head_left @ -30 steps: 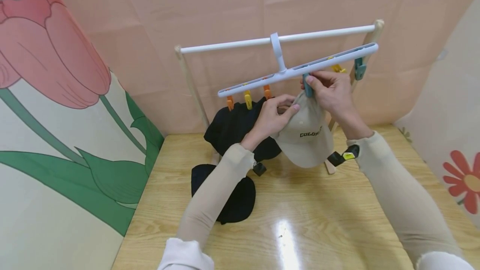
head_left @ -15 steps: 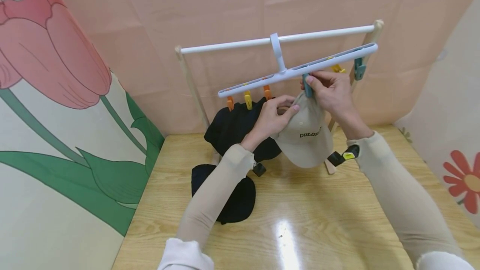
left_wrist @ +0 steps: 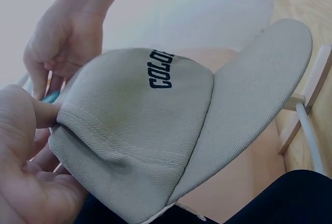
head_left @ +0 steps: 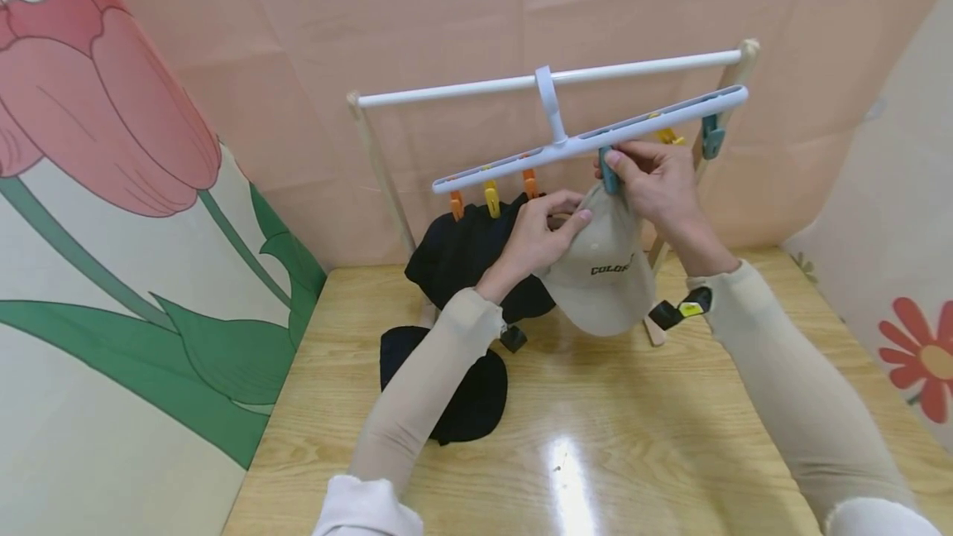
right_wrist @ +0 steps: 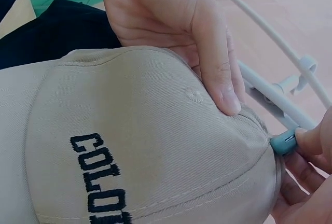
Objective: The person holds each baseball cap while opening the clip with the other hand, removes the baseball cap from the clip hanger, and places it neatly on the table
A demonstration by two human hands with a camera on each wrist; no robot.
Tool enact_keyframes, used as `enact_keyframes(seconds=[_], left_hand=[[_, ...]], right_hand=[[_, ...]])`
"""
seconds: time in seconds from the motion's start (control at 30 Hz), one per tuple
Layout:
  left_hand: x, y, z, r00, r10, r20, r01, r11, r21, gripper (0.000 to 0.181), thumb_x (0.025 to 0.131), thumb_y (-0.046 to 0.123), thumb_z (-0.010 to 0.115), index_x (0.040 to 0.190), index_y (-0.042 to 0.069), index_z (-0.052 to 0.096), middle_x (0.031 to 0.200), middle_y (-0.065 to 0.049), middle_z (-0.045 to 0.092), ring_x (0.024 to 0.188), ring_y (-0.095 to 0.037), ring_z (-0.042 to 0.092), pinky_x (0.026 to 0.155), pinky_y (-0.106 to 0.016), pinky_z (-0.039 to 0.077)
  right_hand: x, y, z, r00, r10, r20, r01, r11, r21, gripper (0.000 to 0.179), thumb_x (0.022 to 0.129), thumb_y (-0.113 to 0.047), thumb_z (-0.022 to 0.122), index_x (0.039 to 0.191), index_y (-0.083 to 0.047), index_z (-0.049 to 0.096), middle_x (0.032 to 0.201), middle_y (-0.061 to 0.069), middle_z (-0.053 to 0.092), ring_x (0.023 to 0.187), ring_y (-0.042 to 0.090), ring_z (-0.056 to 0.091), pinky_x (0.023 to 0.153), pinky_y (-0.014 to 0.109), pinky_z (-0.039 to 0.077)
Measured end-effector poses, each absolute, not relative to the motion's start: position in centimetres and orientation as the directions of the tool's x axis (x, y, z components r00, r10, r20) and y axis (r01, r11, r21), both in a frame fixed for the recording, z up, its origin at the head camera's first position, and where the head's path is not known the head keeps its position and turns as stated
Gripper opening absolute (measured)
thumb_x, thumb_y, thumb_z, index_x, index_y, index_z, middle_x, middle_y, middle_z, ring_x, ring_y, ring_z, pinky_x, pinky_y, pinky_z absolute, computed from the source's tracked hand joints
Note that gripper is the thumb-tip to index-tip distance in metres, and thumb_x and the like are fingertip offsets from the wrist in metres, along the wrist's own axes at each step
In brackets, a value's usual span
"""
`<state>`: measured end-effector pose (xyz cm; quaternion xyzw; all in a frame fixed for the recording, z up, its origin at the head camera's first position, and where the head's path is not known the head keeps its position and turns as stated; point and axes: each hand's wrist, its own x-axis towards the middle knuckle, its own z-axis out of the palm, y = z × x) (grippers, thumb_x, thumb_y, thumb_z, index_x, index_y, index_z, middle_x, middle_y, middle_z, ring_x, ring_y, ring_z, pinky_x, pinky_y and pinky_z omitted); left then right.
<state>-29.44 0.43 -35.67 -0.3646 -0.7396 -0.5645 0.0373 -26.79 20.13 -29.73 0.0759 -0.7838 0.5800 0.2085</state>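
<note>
A beige cap point(head_left: 606, 288) with dark lettering hangs brim down below the pale blue clip hanger point(head_left: 506, 165). My left hand point(head_left: 538, 232) pinches the cap's fabric near its upper left side, thumb on the front. With thumb and fingers, my right hand point(head_left: 658, 189) pinches a teal clothespin point(head_left: 609, 170) at the cap's upper edge. In the right wrist view the teal clothespin point(right_wrist: 284, 142) meets the gathered cloth; whether its jaws grip the cloth is hard to tell. A black cap point(head_left: 465, 251) hangs to the left from orange and yellow clothespins point(head_left: 492, 198).
The hanger hooks over a white rail point(head_left: 640, 69) on a wooden stand. Another black cap point(head_left: 469, 399) lies on the wood-grain table point(head_left: 633, 437), partly behind the left forearm. A yellow clothespin point(head_left: 670, 136) and a second teal one point(head_left: 712, 139) hang at the hanger's right.
The beige cap and the hanger's right end have shifted very slightly left. Both hands keep the same hold.
</note>
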Motion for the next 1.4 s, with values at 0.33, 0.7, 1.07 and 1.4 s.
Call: enact_keyframes(seconds=[0.33, 0.7, 1.07, 1.4], left_hand=[[-29.5, 0.5, -35.7, -0.735, 0.485, 0.473, 0.587, 0.106, 0.802, 0.026, 0.107, 0.016, 0.066, 0.128, 0.002, 0.073, 0.117, -0.014, 0.079, 0.098, -0.020, 0.077, 0.085, -0.023, 0.061], [-29.0, 0.4, -35.6, -0.741, 0.465, 0.485, 0.597, 0.122, 0.793, 0.024, 0.107, 0.015, 0.066, 0.126, 0.004, 0.074, 0.114, -0.012, 0.079, 0.094, -0.016, 0.077, 0.083, -0.023, 0.061], [-27.9, 0.7, -36.1, -0.747, 0.444, 0.495, 0.595, 0.113, 0.796, 0.021, 0.105, 0.011, 0.067, 0.122, 0.001, 0.075, 0.109, -0.015, 0.080, 0.092, -0.020, 0.078, 0.082, -0.022, 0.061], [-27.5, 0.4, -38.0, -0.764, 0.433, 0.478, 0.563, 0.086, 0.822, 0.019, 0.105, 0.011, 0.068, 0.121, 0.002, 0.076, 0.108, -0.016, 0.080, 0.087, -0.010, 0.076, 0.080, -0.023, 0.062]], right_hand=[[-26.8, 19.9, -29.5, -0.912, 0.143, 0.385, -0.347, 0.234, -0.908, 0.034, 0.105, -0.018, 0.068, 0.134, 0.000, 0.073, 0.090, -0.012, 0.080, 0.084, 0.005, 0.076, 0.076, 0.017, 0.060], [-26.5, 19.7, -29.3, -0.926, 0.142, 0.351, -0.313, 0.234, -0.920, 0.035, 0.106, -0.021, 0.068, 0.135, -0.002, 0.072, 0.094, -0.010, 0.080, 0.086, 0.006, 0.076, 0.077, 0.017, 0.059], [-26.5, 19.6, -29.5, -0.913, 0.183, 0.364, -0.340, 0.151, -0.928, 0.032, 0.105, -0.016, 0.068, 0.132, 0.002, 0.073, 0.091, -0.007, 0.080, 0.084, 0.008, 0.076, 0.077, 0.018, 0.060], [-26.4, 20.7, -29.3, -0.904, 0.203, 0.377, -0.396, -0.061, -0.916, 0.026, 0.102, -0.008, 0.072, 0.124, 0.005, 0.077, 0.086, 0.001, 0.081, 0.077, 0.011, 0.078, 0.077, 0.019, 0.061]])
